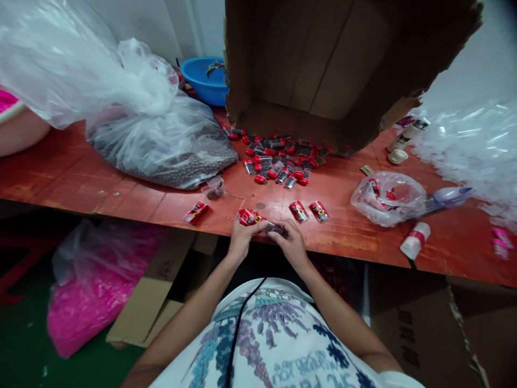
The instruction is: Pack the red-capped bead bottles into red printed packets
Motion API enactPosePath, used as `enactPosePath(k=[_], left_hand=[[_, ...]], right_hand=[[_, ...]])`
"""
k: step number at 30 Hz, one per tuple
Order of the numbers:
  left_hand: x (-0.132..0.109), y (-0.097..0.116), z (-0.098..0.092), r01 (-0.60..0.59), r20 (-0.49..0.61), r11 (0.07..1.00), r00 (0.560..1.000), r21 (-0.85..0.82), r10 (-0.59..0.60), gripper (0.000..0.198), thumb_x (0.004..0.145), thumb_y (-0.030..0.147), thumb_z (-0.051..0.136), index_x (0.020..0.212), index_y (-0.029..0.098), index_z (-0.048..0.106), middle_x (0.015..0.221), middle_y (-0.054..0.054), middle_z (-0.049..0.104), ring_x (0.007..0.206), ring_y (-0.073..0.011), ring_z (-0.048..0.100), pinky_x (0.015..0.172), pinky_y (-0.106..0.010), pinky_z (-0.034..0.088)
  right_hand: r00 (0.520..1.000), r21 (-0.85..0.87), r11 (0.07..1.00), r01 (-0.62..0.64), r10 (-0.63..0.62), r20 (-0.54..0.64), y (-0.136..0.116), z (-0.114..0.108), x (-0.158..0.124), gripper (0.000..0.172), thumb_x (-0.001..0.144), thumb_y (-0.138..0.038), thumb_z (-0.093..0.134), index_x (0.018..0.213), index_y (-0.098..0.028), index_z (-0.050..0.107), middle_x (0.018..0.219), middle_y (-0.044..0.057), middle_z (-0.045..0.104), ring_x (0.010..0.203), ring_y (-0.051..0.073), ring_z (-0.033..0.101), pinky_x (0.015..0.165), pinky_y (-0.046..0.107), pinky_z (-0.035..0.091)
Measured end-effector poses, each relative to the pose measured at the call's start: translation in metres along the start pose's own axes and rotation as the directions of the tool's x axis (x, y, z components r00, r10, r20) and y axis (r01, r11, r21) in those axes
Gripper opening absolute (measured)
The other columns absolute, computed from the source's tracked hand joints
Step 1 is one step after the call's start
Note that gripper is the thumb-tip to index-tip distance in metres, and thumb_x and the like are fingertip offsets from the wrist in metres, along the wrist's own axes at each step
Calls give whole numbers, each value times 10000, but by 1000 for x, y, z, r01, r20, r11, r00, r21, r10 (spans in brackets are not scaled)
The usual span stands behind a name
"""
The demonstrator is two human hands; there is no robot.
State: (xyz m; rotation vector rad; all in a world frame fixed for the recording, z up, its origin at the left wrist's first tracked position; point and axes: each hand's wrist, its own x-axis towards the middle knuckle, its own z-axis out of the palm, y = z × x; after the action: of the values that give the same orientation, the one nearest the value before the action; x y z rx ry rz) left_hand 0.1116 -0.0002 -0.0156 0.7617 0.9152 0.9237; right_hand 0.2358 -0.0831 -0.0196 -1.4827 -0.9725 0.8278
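Observation:
At the table's front edge my left hand [241,237] pinches a small red packet [249,216]. My right hand [289,241] is closed on a small dark clear packet [274,228] beside it; both hands meet over the table edge. Two finished red packets [299,210] [319,211] lie just beyond my right hand, and another red packet [196,212] lies to the left. A pile of small clear packets with red ends [280,159] spills from a torn cardboard box [319,70] at the back.
A large clear bag of dark beads [161,140] lies at the left, with a blue basin [204,78] behind it. A small plastic bag [388,196], a lavender tool [446,198], a white bottle [415,240] and tape rolls [398,156] are on the right. A pink-filled bag [92,285] and boxes are under the table.

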Motion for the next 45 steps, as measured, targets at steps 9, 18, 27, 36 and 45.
enactPosePath(k=[9, 18, 27, 36, 45], left_hand=[[-2, -4, 0, 97, 145, 992, 986, -78, -85, 597, 493, 112, 824, 1054, 154, 627, 850, -38, 706, 767, -175, 661, 727, -281, 507], [-2, -11, 1, 64, 77, 995, 995, -82, -58, 265, 517, 122, 813, 748, 128, 683, 700, -20, 695, 630, -137, 645, 648, -245, 515], [-8, -14, 12, 225, 196, 974, 957, -28, -215, 250, 546, 139, 815, 771, 90, 721, 735, -73, 716, 672, -171, 668, 676, -265, 537], [-23, -5, -1, 360, 168, 931, 923, -67, -345, 402, 607, 218, 808, 960, 132, 634, 838, -99, 708, 766, -232, 692, 662, -361, 575], [-40, 7, -52, 341, 15, 935, 940, -98, -341, 313, 648, 203, 761, 917, 138, 614, 755, -68, 697, 724, -215, 689, 634, -358, 576]], right_hand=[[965, 308, 917, -255, 259, 31, 11, 8, 3, 405, 681, -363, 717, 1037, -202, 612, 905, 23, 651, 712, 147, 613, 656, 308, 566], [987, 81, 997, -4, -9, 161, 15, -3, 9, 458, 738, -274, 677, 1191, -305, 610, 1023, 18, 498, 977, 163, 554, 862, 301, 493], [993, -35, 998, 49, -45, 107, 12, -13, 9, 360, 707, -272, 715, 1065, -293, 688, 874, 1, 566, 760, 143, 569, 712, 267, 488], [937, -312, 949, -39, -74, -340, 27, -82, 23, 436, 745, -393, 644, 1131, -190, 639, 948, 60, 595, 786, 191, 557, 780, 369, 469], [936, -484, 808, 336, -342, 79, 7, -4, 51, 179, 870, -250, 529, 931, -248, 697, 896, 47, 604, 865, 192, 573, 808, 321, 458]])
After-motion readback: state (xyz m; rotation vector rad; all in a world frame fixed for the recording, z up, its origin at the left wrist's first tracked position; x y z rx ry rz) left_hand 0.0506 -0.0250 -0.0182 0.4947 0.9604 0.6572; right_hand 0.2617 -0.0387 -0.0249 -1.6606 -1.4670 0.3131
